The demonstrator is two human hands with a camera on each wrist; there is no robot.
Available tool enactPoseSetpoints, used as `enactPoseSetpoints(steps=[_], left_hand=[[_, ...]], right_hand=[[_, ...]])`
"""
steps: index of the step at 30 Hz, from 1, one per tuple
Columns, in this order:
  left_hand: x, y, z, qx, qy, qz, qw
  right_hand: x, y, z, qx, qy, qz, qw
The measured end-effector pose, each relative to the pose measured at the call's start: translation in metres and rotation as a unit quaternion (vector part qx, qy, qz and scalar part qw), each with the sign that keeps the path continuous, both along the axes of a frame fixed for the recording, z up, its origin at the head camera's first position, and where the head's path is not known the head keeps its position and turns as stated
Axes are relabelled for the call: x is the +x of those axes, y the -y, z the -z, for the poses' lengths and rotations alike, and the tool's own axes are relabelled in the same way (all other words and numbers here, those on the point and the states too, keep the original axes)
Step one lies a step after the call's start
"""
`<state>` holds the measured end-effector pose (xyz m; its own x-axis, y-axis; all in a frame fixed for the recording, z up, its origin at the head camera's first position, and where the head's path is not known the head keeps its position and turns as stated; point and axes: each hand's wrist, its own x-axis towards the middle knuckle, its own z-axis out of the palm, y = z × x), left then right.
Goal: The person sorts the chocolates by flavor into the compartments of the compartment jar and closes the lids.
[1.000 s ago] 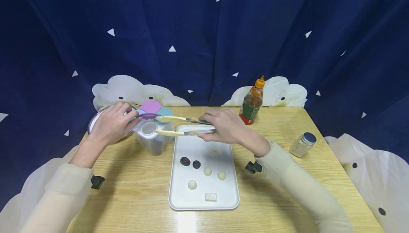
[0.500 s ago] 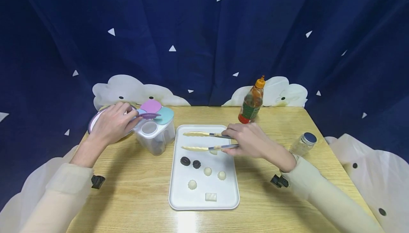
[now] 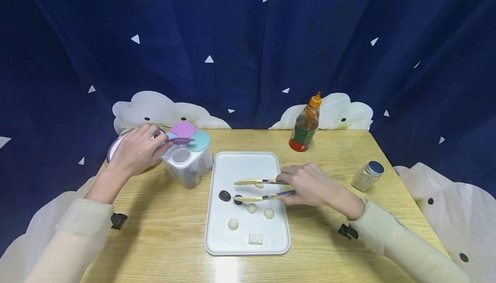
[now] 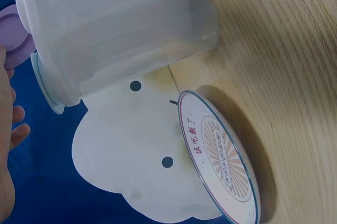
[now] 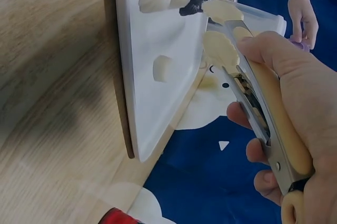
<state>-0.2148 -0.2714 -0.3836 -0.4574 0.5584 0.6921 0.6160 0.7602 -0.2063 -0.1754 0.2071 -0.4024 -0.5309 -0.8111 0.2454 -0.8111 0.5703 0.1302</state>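
My left hand (image 3: 135,149) pinches the raised purple lid (image 3: 182,141) of a clear compartment container (image 3: 189,173), whose round opening shows below it. In my right hand (image 3: 310,184) are cream-tipped tongs (image 5: 279,113), their arms spread apart over a white tray (image 3: 228,162). One pale piece (image 3: 258,185) on the tray shows between the tong arms. The lower tong tip overlaps a small dark ridged piece (image 3: 238,203) in the head view. A dark oval piece (image 3: 224,195), several pale domed pieces (image 3: 268,213) and a pale rectangular block (image 3: 255,239) also lie there.
A sauce bottle (image 3: 304,130) with an orange cap stands at the back right, and a dark-lidded glass jar (image 3: 367,176) to the right. A plate (image 4: 226,166) sits behind my left hand. The container's pink lid (image 3: 183,129) and teal lid (image 3: 200,141) are beside the purple one.
My right hand has drawn the spread tongs away from the container, rightward and toward me, over the tray. My left hand has stayed at the purple lid.
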Motion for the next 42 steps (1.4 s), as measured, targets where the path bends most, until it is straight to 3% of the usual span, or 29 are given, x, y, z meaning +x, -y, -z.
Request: enactPoseSetpoints(steps=[7, 27, 36, 42], left_hand=[[0.001, 0.0, -0.002, -0.001, 0.003, -0.003, 1.0], [0.0, 0.001, 0.0, -0.002, 0.008, -0.004, 1.0], [-0.001, 0.0, -0.001, -0.002, 0.004, 0.001, 1.0], [0.0, 0.0, -0.001, -0.002, -0.002, -0.001, 1.0]], right_hand=[[0.002, 0.004, 0.003, 0.01, 0.012, -0.014, 0.9998], [-0.012, 0.001, 0.006, 0.019, 0.092, 0.032, 0.995], [-0.012, -0.001, 0.007, 0.012, 0.09, 0.032, 0.9954], [-0.013, 0.002, -0.003, -0.014, 0.068, 0.02, 0.9974]])
